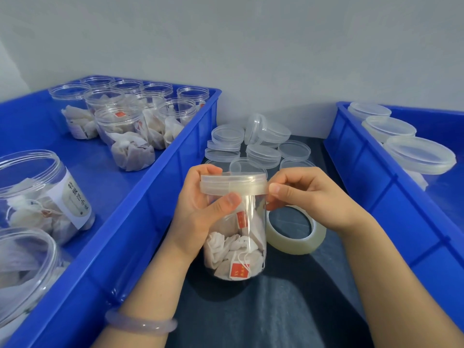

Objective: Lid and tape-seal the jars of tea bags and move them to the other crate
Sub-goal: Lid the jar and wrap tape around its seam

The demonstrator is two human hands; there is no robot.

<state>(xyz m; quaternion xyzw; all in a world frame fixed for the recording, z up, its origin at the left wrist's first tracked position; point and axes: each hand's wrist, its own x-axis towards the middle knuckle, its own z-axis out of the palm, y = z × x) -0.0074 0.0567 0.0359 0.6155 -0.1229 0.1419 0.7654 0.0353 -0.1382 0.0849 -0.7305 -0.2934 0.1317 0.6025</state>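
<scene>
Left hand grips the lidded jar; right hand pinches at the lid rim.
Held over the dark mat, beside the tape roll; best to smooth tape flat across the lid-to-jar seam, turning the jar steadily.

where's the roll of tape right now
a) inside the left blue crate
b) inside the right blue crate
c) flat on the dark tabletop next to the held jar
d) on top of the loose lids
c: the tape roll lies flat on the dark tabletop, just right of the jar that the left hand grips, below the right hand pinching at the lid.
</scene>
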